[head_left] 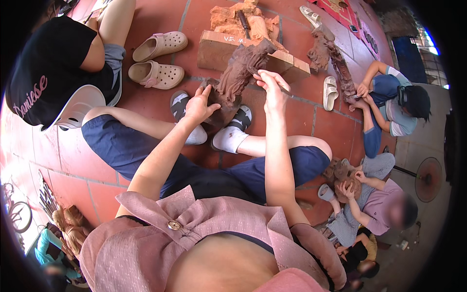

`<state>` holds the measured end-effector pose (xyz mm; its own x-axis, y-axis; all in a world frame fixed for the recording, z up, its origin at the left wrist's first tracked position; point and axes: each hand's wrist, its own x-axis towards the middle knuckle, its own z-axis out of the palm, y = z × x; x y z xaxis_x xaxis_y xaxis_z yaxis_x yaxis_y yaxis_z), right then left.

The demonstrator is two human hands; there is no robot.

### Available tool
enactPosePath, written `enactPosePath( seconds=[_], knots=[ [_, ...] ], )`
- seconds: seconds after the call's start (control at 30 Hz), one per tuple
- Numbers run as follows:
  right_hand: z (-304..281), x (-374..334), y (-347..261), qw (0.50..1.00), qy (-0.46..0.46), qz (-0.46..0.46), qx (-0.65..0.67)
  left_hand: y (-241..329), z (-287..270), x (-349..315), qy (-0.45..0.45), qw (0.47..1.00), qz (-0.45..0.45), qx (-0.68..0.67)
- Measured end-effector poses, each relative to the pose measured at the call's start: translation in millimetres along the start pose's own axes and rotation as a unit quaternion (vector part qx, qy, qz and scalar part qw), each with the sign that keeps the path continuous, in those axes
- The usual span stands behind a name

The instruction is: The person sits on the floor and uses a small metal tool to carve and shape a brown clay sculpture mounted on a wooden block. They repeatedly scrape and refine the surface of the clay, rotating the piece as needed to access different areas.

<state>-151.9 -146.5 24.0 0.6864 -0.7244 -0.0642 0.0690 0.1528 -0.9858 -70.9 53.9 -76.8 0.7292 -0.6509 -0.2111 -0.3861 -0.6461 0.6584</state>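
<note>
A reddish-brown wood carving [242,69] with deep folds and ridges slants up between my feet, its upper end leaning against a thick wooden block [212,50]. My left hand [198,104] grips its lower left side, with thumb and fingers spread around the wood. Above the right side of the carving, my right hand [274,90] is closed in a pinch on a thin stick-like tool [287,92]. One end of that tool sticks out past my palm; its tip against the carving is too small to make out.
Orange wood pieces [265,27] and a dark-handled tool [243,23] lie on the block. Beige clogs [159,46] stand to the left beside a seated person in a black top [51,63]. At right, a person [389,104] handles a long carving [340,68], near a sandal [330,92].
</note>
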Motion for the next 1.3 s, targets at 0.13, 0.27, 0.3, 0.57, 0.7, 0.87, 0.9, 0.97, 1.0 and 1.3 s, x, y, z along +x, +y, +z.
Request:
enactPosePath(
  seconds=[0.13,0.27,0.3,0.57,0.7,0.87,0.9,0.97,1.0,1.3],
  knots=[
    [-0.3,-10.1,-12.3,0.997,0.026,0.007,0.069,2.1,-4.4,-3.2,-0.01,1.0,-0.013,-0.004],
    [0.6,-3.1,-11.2,0.997,0.017,0.028,0.07,3.9,-4.0,-2.4,-0.014,1.0,-0.015,-0.007],
    [4.3,-2.4,-11.6,0.996,0.018,0.029,0.078,3.2,-3.3,-2.2,-0.011,1.0,-0.014,-0.004],
    [3.9,-9.1,2.0,1.0,0.0,0.016,-0.015,0.8,-3.9,-2.4,-0.008,1.0,-0.013,0.002],
    [11.7,-7.5,-1.4,1.0,0.01,-0.011,-0.001,1.2,-7.6,-0.6,-0.013,1.0,-0.014,-0.002],
    [4.9,-29.9,-2.6,0.997,-0.036,0.017,-0.07,-0.2,-2.1,-0.6,-0.009,1.0,-0.004,-0.001],
    [2.2,-37.2,1.2,0.998,-0.045,0.022,-0.038,-0.5,-2.9,-0.3,-0.013,1.0,-0.005,0.0],
    [-6.6,-54.8,3.9,0.998,-0.024,0.049,-0.029,1.3,-3.2,0.5,-0.018,1.0,-0.003,0.007],
    [-11.2,-62.7,7.4,0.998,-0.013,0.057,-0.023,0.8,-2.0,0.9,-0.016,1.0,0.002,0.013],
    [-25.6,-111.3,40.3,0.995,-0.02,0.096,0.018,-5.1,7.8,5.3,0.03,0.998,-0.007,-0.056]
  ],
)
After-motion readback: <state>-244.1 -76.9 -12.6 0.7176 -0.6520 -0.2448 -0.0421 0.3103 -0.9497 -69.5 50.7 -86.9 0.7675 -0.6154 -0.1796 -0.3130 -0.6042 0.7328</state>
